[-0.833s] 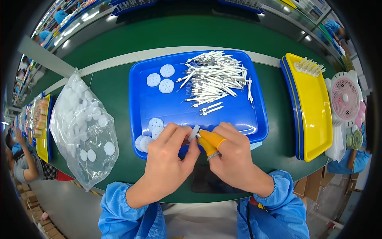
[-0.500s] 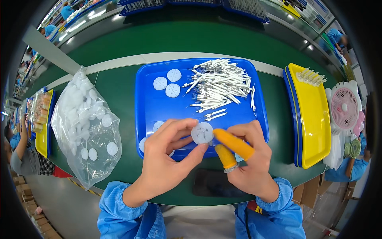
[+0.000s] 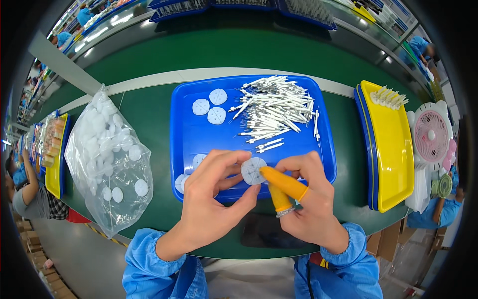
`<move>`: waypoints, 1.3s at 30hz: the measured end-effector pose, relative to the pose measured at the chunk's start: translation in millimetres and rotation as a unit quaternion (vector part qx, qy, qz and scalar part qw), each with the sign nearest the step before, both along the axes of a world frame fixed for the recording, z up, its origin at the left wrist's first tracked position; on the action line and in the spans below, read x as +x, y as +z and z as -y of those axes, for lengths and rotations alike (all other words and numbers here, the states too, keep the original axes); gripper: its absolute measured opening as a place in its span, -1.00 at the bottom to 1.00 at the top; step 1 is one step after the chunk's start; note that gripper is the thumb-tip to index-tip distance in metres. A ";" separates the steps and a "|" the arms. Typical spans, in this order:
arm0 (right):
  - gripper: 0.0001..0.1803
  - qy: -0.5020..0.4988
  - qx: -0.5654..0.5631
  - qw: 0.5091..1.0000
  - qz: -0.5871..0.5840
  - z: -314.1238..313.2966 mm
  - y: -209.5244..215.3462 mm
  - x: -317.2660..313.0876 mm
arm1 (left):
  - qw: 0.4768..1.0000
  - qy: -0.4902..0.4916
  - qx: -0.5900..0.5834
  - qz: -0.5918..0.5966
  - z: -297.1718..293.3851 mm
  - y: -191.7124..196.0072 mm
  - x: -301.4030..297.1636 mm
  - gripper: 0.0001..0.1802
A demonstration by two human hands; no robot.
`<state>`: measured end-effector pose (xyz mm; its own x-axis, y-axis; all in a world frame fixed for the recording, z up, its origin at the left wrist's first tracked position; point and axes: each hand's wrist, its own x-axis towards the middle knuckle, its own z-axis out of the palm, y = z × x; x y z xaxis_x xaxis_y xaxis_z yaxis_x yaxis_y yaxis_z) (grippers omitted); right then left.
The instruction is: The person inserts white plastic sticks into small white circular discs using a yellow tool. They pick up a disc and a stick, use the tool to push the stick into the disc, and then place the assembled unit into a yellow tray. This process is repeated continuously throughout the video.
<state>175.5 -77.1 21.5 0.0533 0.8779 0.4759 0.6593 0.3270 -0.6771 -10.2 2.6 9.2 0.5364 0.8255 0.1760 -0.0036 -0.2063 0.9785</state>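
Left hand (image 3: 211, 199) and right hand (image 3: 303, 199), fingertips together

We work at a long green table (image 3: 149, 119) with a pale strip (image 3: 164, 77) running along it. Beyond its far edge lies a second green bench (image 3: 239, 45), catching glare from ceiling lights. A grey floor (image 3: 74, 259) shows past the near left corner. At the right edge stands a small pink fan (image 3: 432, 135).

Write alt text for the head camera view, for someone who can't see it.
Two hands, the left hand and the right hand with orange finger cots, hold a white round disc over a blue tray. The tray carries more discs and a pile of white sticks; a clear bag of discs lies to the left.
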 end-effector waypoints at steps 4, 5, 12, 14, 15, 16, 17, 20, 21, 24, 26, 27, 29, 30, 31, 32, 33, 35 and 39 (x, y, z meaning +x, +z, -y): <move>-0.36 0.046 0.000 0.999 0.020 2.0 1.3 2.6 | 1.000 0.012 -0.002 0.007 0.4 -3.2 -0.5 -0.44; -0.36 0.045 0.003 0.999 0.019 2.5 0.6 2.4 | 1.000 0.011 0.000 0.007 0.3 -3.3 -0.6 -0.44; -0.41 -0.008 -0.002 1.000 0.030 3.9 4.2 3.4 | 1.000 -0.008 -0.008 -0.013 -0.3 2.5 -2.4 -0.39; -0.42 0.003 -0.010 0.999 0.035 2.4 1.7 5.3 | 1.000 -0.011 -0.004 -0.014 -0.2 2.1 -1.9 -0.38; -0.41 0.007 -0.001 0.999 0.031 1.8 1.5 5.9 | 1.000 -0.016 -0.003 -0.018 0.0 2.6 -1.4 -0.38; -0.39 0.011 0.009 1.000 0.028 0.9 1.4 5.9 | 1.000 -0.021 -0.003 -0.021 0.7 3.6 -1.1 -0.38; -0.37 0.014 0.019 0.999 0.025 0.5 1.5 6.2 | 0.999 -0.026 -0.002 -0.024 1.5 4.7 -0.9 -0.38; -0.38 0.013 0.000 0.999 0.040 1.2 3.2 8.1 | 0.999 -0.031 0.003 -0.036 3.7 7.7 -0.8 -0.39; -0.38 0.009 -0.001 0.999 0.041 0.2 1.2 8.5 | 0.999 -0.031 0.001 -0.037 3.6 6.7 -1.0 -0.39; -0.39 0.009 0.005 0.999 0.043 -1.3 -2.2 9.1 | 0.999 -0.033 -0.002 -0.042 3.5 4.4 -1.3 -0.39; -0.40 0.027 0.015 0.999 0.041 -1.0 2.5 8.2 | 0.998 -0.033 0.003 -0.046 3.8 4.9 -1.9 -0.38; -0.41 0.011 0.017 0.999 0.034 -0.2 1.2 7.6 | 0.998 -0.032 0.002 -0.045 4.1 5.0 -1.6 -0.38; -0.40 -0.021 0.020 0.999 0.022 1.4 -2.9 6.1 | 0.999 -0.030 -0.001 -0.044 3.2 5.2 -0.8 -0.37; -0.39 -0.016 0.016 0.999 0.023 1.7 -3.0 6.9 | 0.999 -0.025 0.000 -0.043 2.9 5.5 -1.2 -0.37; -0.39 -0.011 0.011 1.000 0.024 2.4 -2.7 8.9 | 0.999 -0.020 0.002 -0.041 2.4 5.8 -1.5 -0.37; -0.39 -0.005 0.007 1.000 0.025 2.6 -2.3 9.8 | 0.999 -0.016 0.003 -0.040 2.7 5.9 -2.0 -0.37; -0.39 -0.013 0.008 1.000 0.023 2.8 -0.1 8.5 | 0.999 -0.019 0.004 -0.041 2.5 5.7 -2.0 -0.37; -0.39 -0.030 0.010 0.999 0.019 3.3 4.5 5.0 | 0.999 -0.027 0.007 -0.043 2.4 5.3 -2.0 -0.37; -0.41 0.008 0.010 0.999 0.052 -1.2 -0.2 9.2 | 0.998 -0.030 0.023 -0.052 2.9 5.1 -1.8 -0.37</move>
<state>184.7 -76.0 21.3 -0.0108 0.8688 0.4950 0.7209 0.3498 -0.5982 -12.0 -0.3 14.3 0.6012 0.7840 0.1548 0.0835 -0.2543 0.9635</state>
